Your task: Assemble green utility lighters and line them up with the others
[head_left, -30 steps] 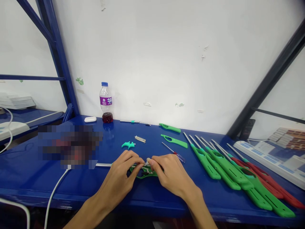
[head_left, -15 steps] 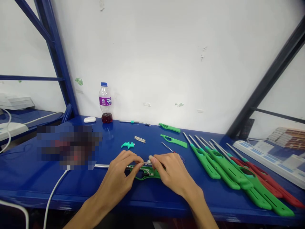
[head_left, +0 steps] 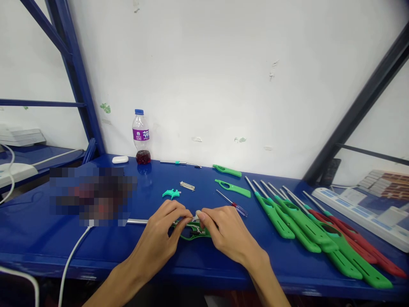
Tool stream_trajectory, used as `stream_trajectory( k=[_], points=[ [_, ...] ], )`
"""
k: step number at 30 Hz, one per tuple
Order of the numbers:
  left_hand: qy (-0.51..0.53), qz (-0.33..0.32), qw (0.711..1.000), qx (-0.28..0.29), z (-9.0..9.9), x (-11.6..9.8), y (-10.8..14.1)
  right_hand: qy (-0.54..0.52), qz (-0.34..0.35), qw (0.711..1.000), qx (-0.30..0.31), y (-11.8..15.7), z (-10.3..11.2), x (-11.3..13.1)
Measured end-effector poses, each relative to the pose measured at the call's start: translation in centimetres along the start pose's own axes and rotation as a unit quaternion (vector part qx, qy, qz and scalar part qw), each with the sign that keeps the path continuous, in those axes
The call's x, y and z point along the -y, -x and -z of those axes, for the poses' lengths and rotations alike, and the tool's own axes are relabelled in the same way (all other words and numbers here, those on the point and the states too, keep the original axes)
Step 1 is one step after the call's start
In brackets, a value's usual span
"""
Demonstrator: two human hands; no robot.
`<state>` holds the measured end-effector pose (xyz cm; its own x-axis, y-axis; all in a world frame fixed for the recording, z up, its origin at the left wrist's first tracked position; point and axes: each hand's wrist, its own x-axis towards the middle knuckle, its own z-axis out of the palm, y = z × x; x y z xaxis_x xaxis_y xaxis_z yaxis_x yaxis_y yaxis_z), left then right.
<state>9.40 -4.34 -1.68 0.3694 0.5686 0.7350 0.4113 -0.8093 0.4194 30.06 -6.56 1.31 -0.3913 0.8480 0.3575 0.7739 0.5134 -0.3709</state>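
An opened green lighter body [head_left: 204, 235] lies on the blue table under both hands, its inner parts exposed. Its metal tube [head_left: 137, 221] sticks out to the left beyond my left hand [head_left: 161, 232]. Thumb and forefinger of that hand are pinched together over the body, and what they hold is too small to make out. My right hand [head_left: 231, 234] pinches a small whitish part [head_left: 197, 218] just above the body, close to the left fingertips. Behind the hands lie a teal trigger [head_left: 171, 194], a small pale metal-looking piece [head_left: 187, 186] and a screwdriver [head_left: 238, 208].
Several assembled green and red lighters [head_left: 300, 221] lie at right beside a white power strip [head_left: 361, 219]. Two green shell halves [head_left: 234, 189] and a metal tube assembly [head_left: 179, 163] are at the back. A drink bottle [head_left: 141, 138] and white case [head_left: 120, 160] stand near the wall.
My right hand has shifted slightly left, bringing the whitish part closer to the left fingertips and lower over the body. More of the screwdriver's handle now shows.
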Motion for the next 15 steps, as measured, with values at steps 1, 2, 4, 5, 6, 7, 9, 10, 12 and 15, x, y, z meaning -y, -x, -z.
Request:
stream_trajectory(
  k=[1, 2, 4, 5, 6, 7, 9, 10, 12, 15],
  points=[
    [-0.004, -0.002, 1.000, -0.004, 0.0, 0.0, 0.0, -0.004, -0.004, 1.000, -0.002, -0.1, 0.0, 0.0],
    [-0.009, -0.001, 1.000, -0.006, 0.1, -0.1, 0.0, -0.009, -0.010, 1.000, -0.006, -0.2, 0.0, 0.0],
    [-0.021, 0.011, 1.000, -0.006, 0.1, 0.0, 0.2, -0.032, -0.027, 0.999, -0.011, -0.3, 0.1, -0.1],
    [-0.027, 0.020, 0.999, -0.005, 0.0, 0.2, 0.3, -0.050, -0.040, 0.998, -0.009, -0.3, 0.2, -0.1],
    [-0.032, 0.029, 0.999, -0.004, -0.1, 0.3, 0.4, -0.074, -0.054, 0.996, -0.003, -0.3, 0.3, -0.1],
    [-0.036, 0.038, 0.999, -0.003, -0.2, 0.5, 0.4, -0.101, -0.066, 0.993, 0.009, -0.3, 0.4, -0.1],
    [-0.044, 0.051, 0.998, -0.004, -0.4, 0.6, 0.2, -0.143, -0.080, 0.986, 0.036, -0.2, 0.6, -0.2],
    [-0.048, 0.054, 0.997, -0.008, -0.4, 0.5, -0.1, -0.152, -0.080, 0.984, 0.045, -0.2, 0.7, -0.3],
    [-0.050, 0.054, 0.997, -0.024, -0.1, -0.1, -0.8, -0.145, -0.077, 0.985, 0.046, -0.2, 0.8, -0.4],
    [-0.017, 0.060, 0.996, -0.062, 1.3, -1.4, -0.1, -0.110, -0.081, 0.991, 0.015, -0.3, 0.7, -0.7]
  ],
)
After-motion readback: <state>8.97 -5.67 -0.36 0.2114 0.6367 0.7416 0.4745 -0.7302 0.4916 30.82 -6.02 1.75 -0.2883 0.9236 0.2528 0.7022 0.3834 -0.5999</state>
